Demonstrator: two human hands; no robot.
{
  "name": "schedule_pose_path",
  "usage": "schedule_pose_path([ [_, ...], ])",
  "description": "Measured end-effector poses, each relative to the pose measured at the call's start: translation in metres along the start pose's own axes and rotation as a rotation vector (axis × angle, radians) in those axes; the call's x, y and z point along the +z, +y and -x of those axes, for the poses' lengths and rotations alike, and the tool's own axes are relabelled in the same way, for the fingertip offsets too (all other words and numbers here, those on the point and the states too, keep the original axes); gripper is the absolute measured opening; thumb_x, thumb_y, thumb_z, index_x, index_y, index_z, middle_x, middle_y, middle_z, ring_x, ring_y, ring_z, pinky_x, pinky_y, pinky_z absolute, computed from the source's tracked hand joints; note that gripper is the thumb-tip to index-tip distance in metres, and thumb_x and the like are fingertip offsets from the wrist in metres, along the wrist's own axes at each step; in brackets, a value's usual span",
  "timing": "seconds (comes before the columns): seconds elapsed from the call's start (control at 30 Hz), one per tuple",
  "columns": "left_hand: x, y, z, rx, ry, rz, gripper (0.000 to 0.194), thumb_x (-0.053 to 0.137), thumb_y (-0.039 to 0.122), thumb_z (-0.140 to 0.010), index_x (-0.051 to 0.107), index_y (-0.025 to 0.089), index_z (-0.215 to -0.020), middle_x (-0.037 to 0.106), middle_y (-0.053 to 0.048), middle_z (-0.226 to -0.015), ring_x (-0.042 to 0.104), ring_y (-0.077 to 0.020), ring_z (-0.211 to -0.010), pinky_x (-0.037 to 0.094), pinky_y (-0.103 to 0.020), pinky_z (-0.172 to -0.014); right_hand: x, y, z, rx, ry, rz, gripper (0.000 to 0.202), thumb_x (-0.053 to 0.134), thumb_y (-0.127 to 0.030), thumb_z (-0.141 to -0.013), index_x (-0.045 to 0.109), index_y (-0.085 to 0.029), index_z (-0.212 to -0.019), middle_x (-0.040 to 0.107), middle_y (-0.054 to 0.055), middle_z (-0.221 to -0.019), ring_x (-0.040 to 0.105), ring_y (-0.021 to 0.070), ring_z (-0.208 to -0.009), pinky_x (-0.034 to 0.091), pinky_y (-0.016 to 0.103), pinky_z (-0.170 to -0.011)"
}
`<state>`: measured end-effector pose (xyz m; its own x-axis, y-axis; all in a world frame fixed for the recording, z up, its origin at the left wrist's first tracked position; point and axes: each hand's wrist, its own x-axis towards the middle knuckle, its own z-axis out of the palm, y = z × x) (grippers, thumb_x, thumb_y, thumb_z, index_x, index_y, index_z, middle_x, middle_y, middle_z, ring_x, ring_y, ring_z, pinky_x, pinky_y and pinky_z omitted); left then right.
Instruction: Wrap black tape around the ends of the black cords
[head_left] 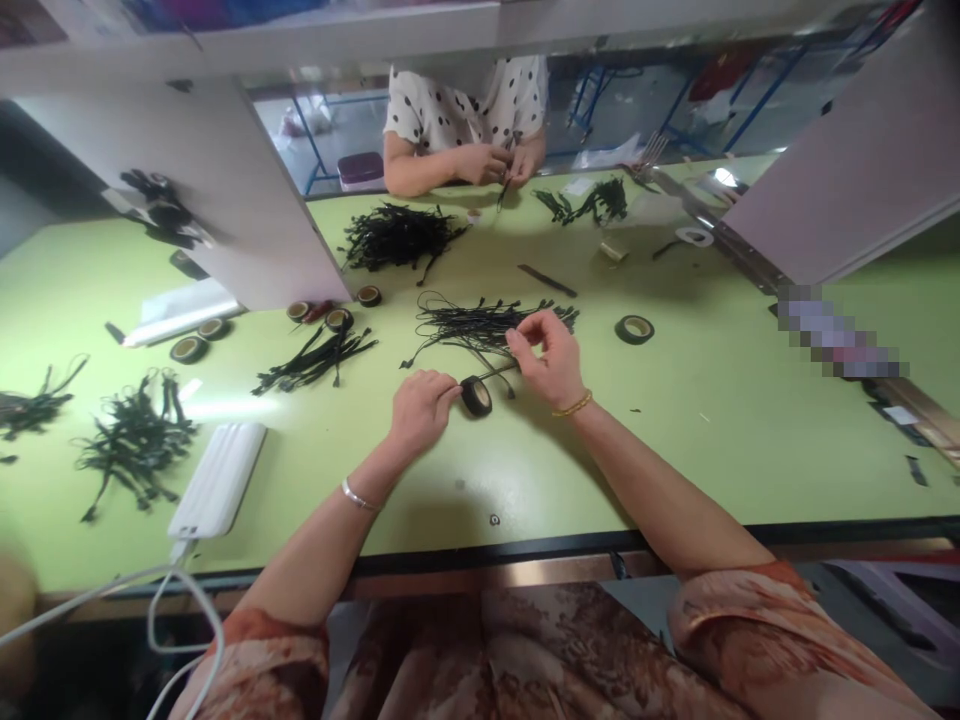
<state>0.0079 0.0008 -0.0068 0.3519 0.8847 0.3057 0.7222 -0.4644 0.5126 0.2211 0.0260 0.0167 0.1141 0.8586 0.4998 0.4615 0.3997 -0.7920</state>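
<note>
At the near edge of the light green surface, the left hand is closed on a small black roll of tape, which stands on its edge and touches the fingertips at their 3 o'clock side. The right hand lies at about 1 o'clock from the roll, and its thumb and first finger pinch a thin black wire. The long axis of this wire runs from the roll up toward 2 o'clock, into the pinch, so both hands are joined by it; the left hand is the nearer one to the roll. Just behind, at 12 o'clock, lies a loose bundle of black wires. Far across, another person's hands work on similar wires.
</note>
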Motion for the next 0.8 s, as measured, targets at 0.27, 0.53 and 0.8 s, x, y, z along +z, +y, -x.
schedule_pose_path([
  [0.27,-0.004,0.016,0.009,0.406,0.070,-0.379,0.025,0.044,0.021,-0.094,0.061,0.020,-0.076,0.058,-0.007,-0.068,0.043,-0.0198,-0.070,0.026,-0.036,-0.066,-0.001,-0.014,-0.001,0.357,-0.790,-0.013,0.027,0.070,-0.044,-0.080,0.064,-0.018,-0.079,0.065,0.000,-0.055,0.054,0.0129,-0.049,0.038,0.026,-0.052],
  [0.53,0.000,0.017,0.009,0.461,0.028,-0.363,0.024,0.045,0.023,-0.094,0.057,0.019,-0.073,0.056,-0.006,-0.063,0.045,-0.0192,-0.066,0.025,-0.036,-0.062,0.011,-0.018,0.008,0.596,-0.642,-0.336,0.029,0.077,-0.022,-0.065,0.058,-0.017,-0.087,0.063,-0.004,-0.055,0.055,0.0108,-0.050,0.041,0.023,-0.051],
  [0.8,0.005,0.026,0.014,0.448,-0.038,-0.328,0.025,0.043,0.024,-0.093,0.057,0.017,-0.074,0.058,-0.007,-0.064,0.049,-0.0187,-0.062,0.029,-0.034,-0.060,0.011,-0.017,0.010,0.593,-0.672,-0.339,0.040,0.078,-0.022,-0.059,0.052,-0.020,-0.090,0.062,-0.006,-0.056,0.055,0.0110,-0.051,0.042,0.023,-0.053],
])
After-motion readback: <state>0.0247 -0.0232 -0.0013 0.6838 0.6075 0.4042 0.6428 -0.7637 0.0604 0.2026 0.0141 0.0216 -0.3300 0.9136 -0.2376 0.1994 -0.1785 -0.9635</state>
